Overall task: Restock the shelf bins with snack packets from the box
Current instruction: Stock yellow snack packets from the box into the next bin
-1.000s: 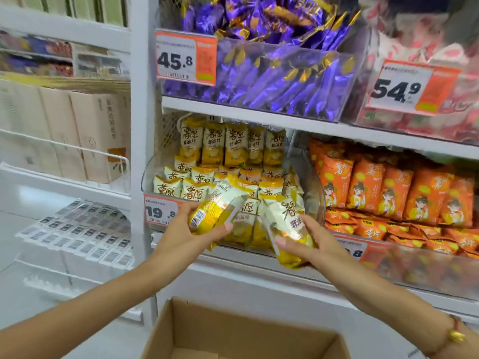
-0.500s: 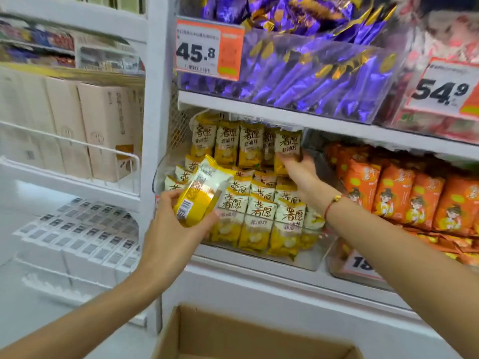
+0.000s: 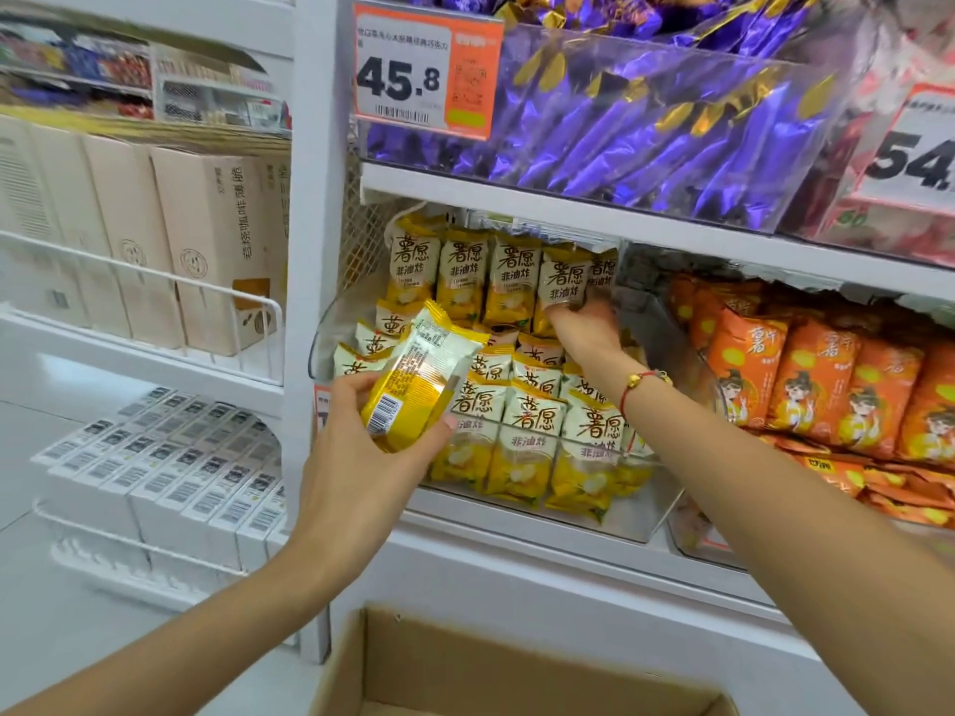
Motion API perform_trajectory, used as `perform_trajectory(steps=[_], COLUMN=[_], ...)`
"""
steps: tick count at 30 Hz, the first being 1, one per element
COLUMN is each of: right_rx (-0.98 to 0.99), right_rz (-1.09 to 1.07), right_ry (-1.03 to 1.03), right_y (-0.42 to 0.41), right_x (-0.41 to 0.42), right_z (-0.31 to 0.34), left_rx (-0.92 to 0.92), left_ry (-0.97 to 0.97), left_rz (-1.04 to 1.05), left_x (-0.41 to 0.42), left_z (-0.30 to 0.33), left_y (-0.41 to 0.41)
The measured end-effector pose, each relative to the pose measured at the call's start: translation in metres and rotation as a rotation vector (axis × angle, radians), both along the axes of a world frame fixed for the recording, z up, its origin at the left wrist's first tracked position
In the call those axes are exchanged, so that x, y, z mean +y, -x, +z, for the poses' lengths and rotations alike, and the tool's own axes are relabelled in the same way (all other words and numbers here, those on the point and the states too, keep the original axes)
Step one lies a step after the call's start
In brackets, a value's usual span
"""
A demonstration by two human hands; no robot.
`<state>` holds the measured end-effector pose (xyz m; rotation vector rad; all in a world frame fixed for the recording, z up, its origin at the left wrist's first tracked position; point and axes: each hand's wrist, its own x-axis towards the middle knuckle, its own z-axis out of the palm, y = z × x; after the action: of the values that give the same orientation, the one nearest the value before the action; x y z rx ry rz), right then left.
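Observation:
A clear shelf bin [image 3: 652,501] on the middle shelf is packed with yellow-and-white snack packets in rows. My left hand [image 3: 356,457] grips one yellow packet [image 3: 413,382], back side up with its barcode showing, just in front of the bin's left part. My right hand [image 3: 584,325] reaches deep into the bin and pinches the bottom of an upright yellow packet [image 3: 564,281] at the right end of the back row. The open cardboard box [image 3: 465,669] sits below me at the bottom edge; its inside is mostly out of view.
A clear bin of purple packets [image 3: 646,142] sits on the shelf above with a 45.8 price tag [image 3: 426,74]. Orange packets [image 3: 811,374] fill the bin to the right. On the left, wire racks hold beige cartons [image 3: 206,250] and white boxes [image 3: 170,472].
My right hand carried its packet from in front of the bin up to the back row's right end. My left hand has stayed by the bin's left front with its packet.

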<state>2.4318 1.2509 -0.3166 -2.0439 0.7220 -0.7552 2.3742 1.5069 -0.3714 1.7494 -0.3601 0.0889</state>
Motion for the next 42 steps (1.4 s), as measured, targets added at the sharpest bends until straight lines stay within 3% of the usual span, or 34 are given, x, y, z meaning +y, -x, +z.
perform_trajectory(steps=[3, 8, 11, 13, 16, 19, 21, 23, 26, 29, 32, 36, 38, 42], right_rx=[0.063, 0.151, -0.005, -0.156, -0.084, -0.107, -0.212, -0.211, -0.03, -0.013, -0.067, -0.155, -0.195, -0.236], right_rz=[0.027, 0.062, -0.075, 0.116, 0.517, 0.558, 0.469, 0.472, 0.616, 0.69, 0.647, 0.438, 0.307, 0.056], right_ry=[0.151, 0.117, 0.248, 0.131, -0.219, -0.308, -0.212, -0.319, -0.509, -0.537, -0.553, -0.429, -0.391, -0.244], right_y=[0.003, 0.015, 0.043, 0.071, 0.112, 0.132, 0.14, 0.143, 0.144, 0.143, 0.143, 0.134, 0.122, 0.085], right_x=[0.001, 0.001, 0.024, 0.057, 0.102, 0.115, 0.112, 0.106, 0.107, 0.116, 0.116, 0.094, 0.073, 0.029], right_z=[0.001, 0.008, 0.012, 0.013, 0.01, 0.008, 0.014, 0.02, 0.025, 0.022, 0.015, 0.012, 0.012, 0.016], left_rx=[-0.012, -0.005, -0.003, 0.005, 0.036, 0.369, 0.674, 0.886, 0.938, 0.807, 0.49, -0.259, -0.526, -0.583], left_ry=[-0.009, -0.018, -0.02, -0.006, 0.031, 0.171, 0.36, 0.581, 0.673, 0.514, 0.177, -0.15, -0.29, -0.53], left_rz=[-0.021, -0.02, -0.007, -0.004, -0.064, -0.279, -0.566, -0.796, -0.923, -0.848, -0.487, 0.017, 0.192, 0.236], left_x=[-0.001, -0.001, 0.0, 0.0, -0.001, -0.002, -0.001, 0.002, 0.0, -0.007, -0.014, -0.003, 0.009, 0.02], left_z=[0.004, 0.008, 0.011, 0.01, 0.014, 0.028, 0.035, 0.038, 0.036, 0.039, 0.038, 0.021, 0.014, 0.003], left_y=[0.004, 0.005, 0.007, 0.008, 0.01, 0.015, 0.016, 0.018, 0.018, 0.02, 0.021, -0.011, -0.044, -0.088])
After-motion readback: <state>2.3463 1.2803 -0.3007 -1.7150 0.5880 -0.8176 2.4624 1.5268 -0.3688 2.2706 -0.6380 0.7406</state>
